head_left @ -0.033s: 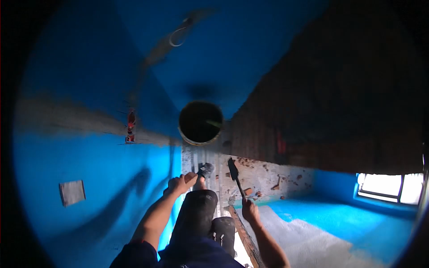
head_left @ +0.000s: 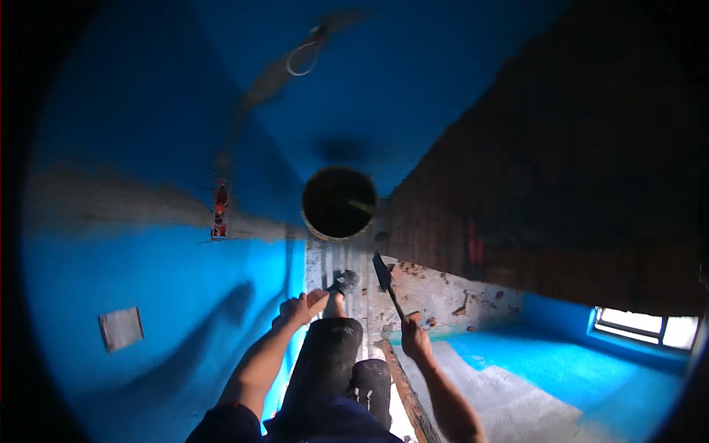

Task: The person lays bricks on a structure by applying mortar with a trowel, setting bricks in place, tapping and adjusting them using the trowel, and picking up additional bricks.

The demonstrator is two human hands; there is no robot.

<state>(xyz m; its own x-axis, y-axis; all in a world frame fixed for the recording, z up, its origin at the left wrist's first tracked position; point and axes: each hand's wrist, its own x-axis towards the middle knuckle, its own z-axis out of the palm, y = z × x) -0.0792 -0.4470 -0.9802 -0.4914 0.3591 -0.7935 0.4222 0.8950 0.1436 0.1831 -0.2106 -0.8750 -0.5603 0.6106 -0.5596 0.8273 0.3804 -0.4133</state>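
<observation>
My right hand (head_left: 416,341) is closed round the handle of a long tool with a dark, flat, tapering head (head_left: 382,271). The tool points up and slightly left, over a rubble-strewn surface. My left hand (head_left: 304,306) is beside the blue wall, left of my raised knee (head_left: 334,341). Its fingers are loosely bent and nothing shows in them; part of the hand is in shadow. Just past it is my foot in a dark shoe (head_left: 344,281). Ahead of both hands is a round, dark bucket (head_left: 339,235) with a pale rim, its inside too dark to make out.
Blue wall (head_left: 170,273) rises at my left, with a cut-out electrical box (head_left: 221,210) and a grey square plate (head_left: 121,329). A white cable loop (head_left: 301,60) hangs above. A dark ribbed surface (head_left: 546,170) fills the upper right. Brick fragments (head_left: 461,303) lie below it, near a bright window (head_left: 642,325).
The whole view has shifted slightly, with the bucket and wall fittings a little further right. The tool's head has tilted slightly up and left in my right hand. My left hand stays near my knee.
</observation>
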